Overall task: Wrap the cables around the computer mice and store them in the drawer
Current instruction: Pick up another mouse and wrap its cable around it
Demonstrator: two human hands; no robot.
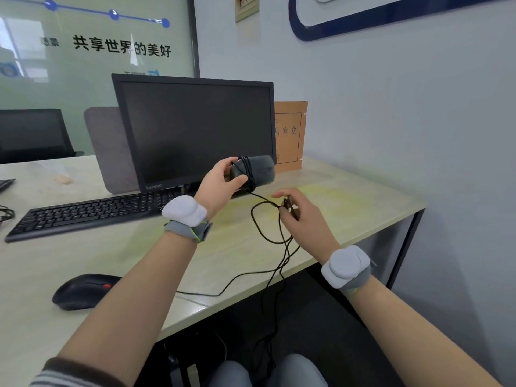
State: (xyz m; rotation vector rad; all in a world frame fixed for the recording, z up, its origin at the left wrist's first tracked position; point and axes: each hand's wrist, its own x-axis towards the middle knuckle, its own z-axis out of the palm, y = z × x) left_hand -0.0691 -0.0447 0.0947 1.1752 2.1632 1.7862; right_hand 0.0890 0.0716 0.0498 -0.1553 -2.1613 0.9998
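Note:
My left hand grips a black mouse above the desk, in front of the monitor's lower right corner. Several turns of black cable circle the mouse's middle. From there the cable drops in loops to my right hand, which pinches it just right of and below the mouse. The loose length runs over the desk edge and hangs toward my lap. A second black mouse with a red wheel lies on the desk at the near left; its cable trails right along the desk edge. No drawer is in view.
A black monitor and keyboard stand on the pale desk. A brown file box leans at the wall behind the mouse. A grey chair back sits behind the monitor. The wall closes the right side.

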